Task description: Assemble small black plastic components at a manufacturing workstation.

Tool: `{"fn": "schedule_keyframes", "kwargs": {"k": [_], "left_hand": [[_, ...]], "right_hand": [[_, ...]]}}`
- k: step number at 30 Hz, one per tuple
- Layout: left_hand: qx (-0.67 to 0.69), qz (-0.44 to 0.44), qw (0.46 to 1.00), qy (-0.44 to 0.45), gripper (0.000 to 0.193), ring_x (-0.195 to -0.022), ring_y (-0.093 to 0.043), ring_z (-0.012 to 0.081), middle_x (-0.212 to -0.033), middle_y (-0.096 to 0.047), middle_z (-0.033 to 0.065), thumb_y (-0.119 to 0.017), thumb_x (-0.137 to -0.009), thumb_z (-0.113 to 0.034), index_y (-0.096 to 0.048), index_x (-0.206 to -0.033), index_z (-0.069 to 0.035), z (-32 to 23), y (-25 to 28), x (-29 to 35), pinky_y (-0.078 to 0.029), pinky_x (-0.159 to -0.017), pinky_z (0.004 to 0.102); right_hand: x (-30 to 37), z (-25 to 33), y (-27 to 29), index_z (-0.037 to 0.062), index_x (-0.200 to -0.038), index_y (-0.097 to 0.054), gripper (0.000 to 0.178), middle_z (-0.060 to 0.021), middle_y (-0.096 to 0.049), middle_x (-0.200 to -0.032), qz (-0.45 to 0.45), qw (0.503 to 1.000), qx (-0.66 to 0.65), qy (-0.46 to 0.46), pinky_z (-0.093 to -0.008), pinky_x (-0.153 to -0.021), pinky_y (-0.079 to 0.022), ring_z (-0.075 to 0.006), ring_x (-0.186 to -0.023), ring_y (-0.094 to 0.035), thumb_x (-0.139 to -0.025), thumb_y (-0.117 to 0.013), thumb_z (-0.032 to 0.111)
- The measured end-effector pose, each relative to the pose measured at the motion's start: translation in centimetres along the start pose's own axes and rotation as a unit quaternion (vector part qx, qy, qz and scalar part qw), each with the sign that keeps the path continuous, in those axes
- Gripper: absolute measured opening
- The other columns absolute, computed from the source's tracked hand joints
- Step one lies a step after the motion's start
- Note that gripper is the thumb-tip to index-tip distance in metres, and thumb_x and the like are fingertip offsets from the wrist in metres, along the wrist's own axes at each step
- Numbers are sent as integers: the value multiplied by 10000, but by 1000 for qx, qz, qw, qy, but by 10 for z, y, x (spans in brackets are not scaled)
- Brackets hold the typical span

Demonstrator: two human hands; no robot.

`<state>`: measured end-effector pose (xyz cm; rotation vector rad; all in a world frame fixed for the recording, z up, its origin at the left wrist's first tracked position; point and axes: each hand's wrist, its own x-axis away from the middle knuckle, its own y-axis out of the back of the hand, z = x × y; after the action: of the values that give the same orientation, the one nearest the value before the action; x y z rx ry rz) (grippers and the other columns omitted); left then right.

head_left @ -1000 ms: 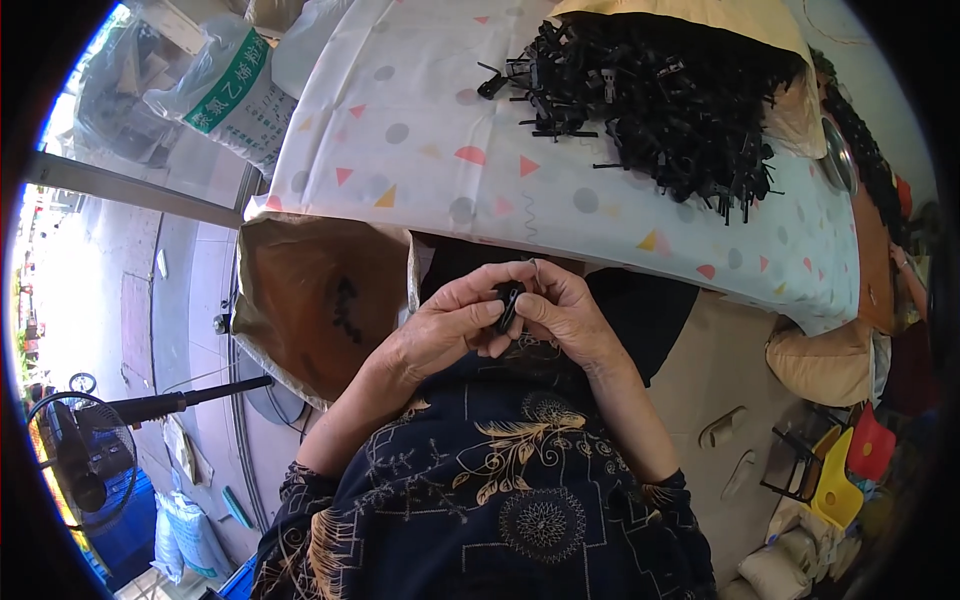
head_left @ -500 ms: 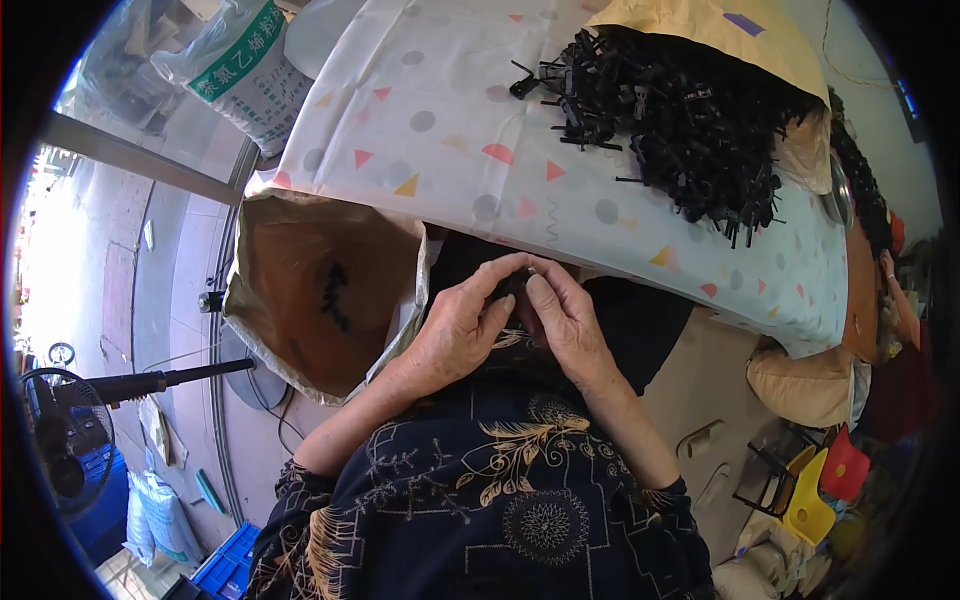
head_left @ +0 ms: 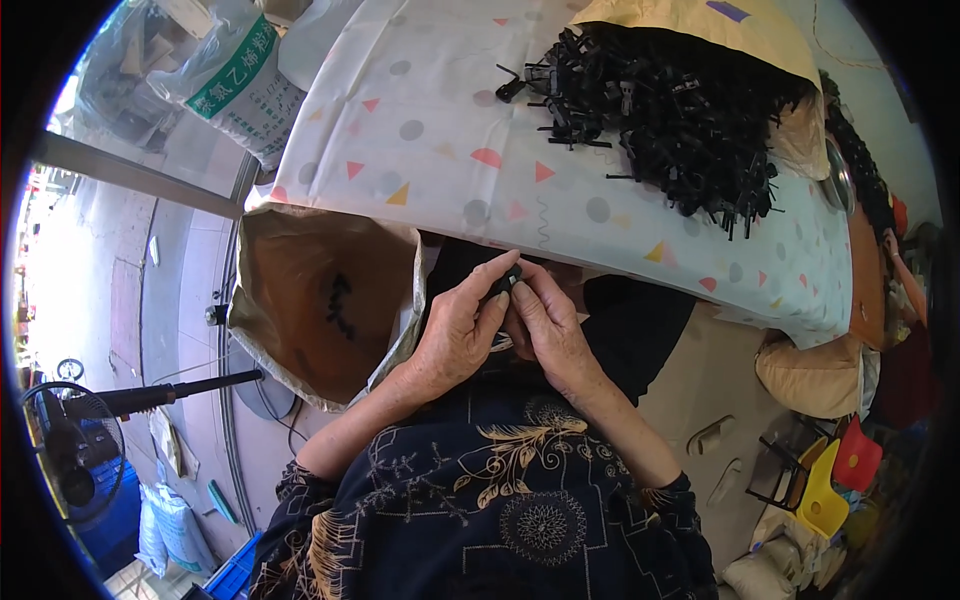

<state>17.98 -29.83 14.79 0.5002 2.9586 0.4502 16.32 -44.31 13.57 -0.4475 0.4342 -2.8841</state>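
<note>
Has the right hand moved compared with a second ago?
Yes. Judged against the grey squiggle printed on the tablecloth, the right hand has shifted left, nearer the left hand.

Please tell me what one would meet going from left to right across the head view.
Black fan, open sack, left hand, right hand, beige slippers, yellow chair.

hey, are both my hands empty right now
No, the left hand and the right hand meet around a small black part and hold it between them.
</note>
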Motion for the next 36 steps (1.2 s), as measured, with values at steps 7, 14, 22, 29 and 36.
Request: {"fn": "schedule_keyframes", "kwargs": {"k": [7,14,22,29,36], "left_hand": [[-48,-43,998,-25,391,-932,-649,271,-1061,-628,192,-527,-864,46,-521,-1252,-1,2,-15,-3,-503,-793,301],[-79,13,997,-6,374,-971,-642,301,-1080,-627,193,-529,-845,59,-545,-1213,-4,7,-4,-3,-495,-830,326],[-375,-131,916,58,457,-1070,-569,338,-1169,-569,170,-576,-823,-17,-498,-1271,-58,46,101,33,-462,-914,386],[-155,-107,979,84,502,-962,-598,210,-1200,-538,150,-643,-812,-22,-471,-1284,-26,33,73,20,-501,-775,299],[153,7,986,59,750,-820,-608,153,-1170,-543,188,-687,-824,-90,-234,-1414,9,13,21,-54,-504,-698,271]], "right_hand": [[0,1,4,97,-1266,-471,263,66,-411,-680,-11,997,-77,-21,-159,-435,-262,-2,-507,-330,-1013,-410,139],[-19,-30,29,53,-1170,-537,257,-39,-613,-711,-19,938,243,246,-306,-585,-479,-187,-574,-578,-941,-561,169],[-49,57,100,66,-1093,-563,280,-116,-659,-825,-217,690,638,263,-394,-577,-512,-321,-678,-647,-843,-645,162],[-90,63,123,50,-973,-602,134,-129,-648,-794,-171,608,736,243,-377,-568,-497,-314,-668,-632,-857,-606,118],[-80,72,81,60,-907,-599,110,5,-575,-698,-57,903,375,202,-213,-523,-377,-66,-561,-484,-920,-591,170]]}}
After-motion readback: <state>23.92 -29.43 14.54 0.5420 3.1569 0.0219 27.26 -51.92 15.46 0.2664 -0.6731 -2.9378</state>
